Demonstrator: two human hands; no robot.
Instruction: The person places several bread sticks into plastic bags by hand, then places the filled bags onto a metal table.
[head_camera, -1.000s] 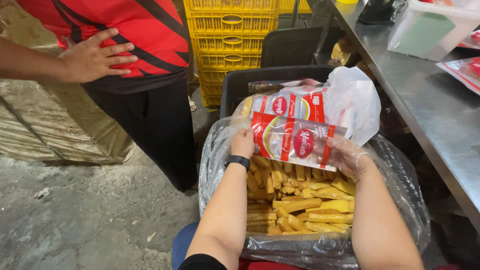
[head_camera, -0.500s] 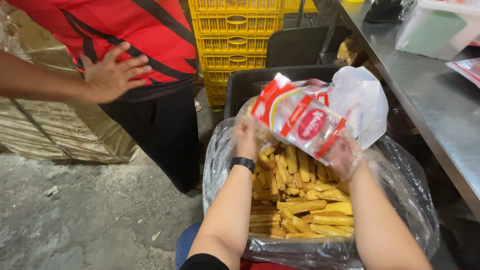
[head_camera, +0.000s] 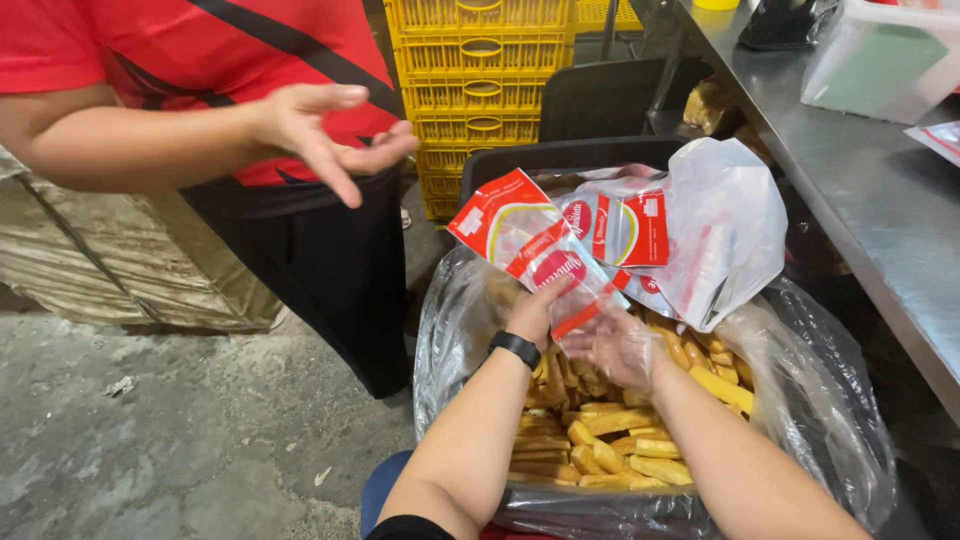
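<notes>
Just peeled 1 red-and-clear empty bag (head_camera: 530, 250) off the stack, left hand (head_camera: 535, 318) pinching it shut-tight, gloved right hand (head_camera: 622, 348) under it, above the bin of yellow sticks (head_camera: 620, 450), ready for filling by the look of it

Light here is bright and even, falling from overhead, with soft shadows only. The steel surface (head_camera: 880, 230) at three o'clock throws a pale sheen, and the clear liner bag (head_camera: 830, 400) glints with small highlights. The other person's hand (head_camera: 325, 130) at eleven o'clock is slightly smeared. Edges bow outward a little; the centre is sharp.
</notes>
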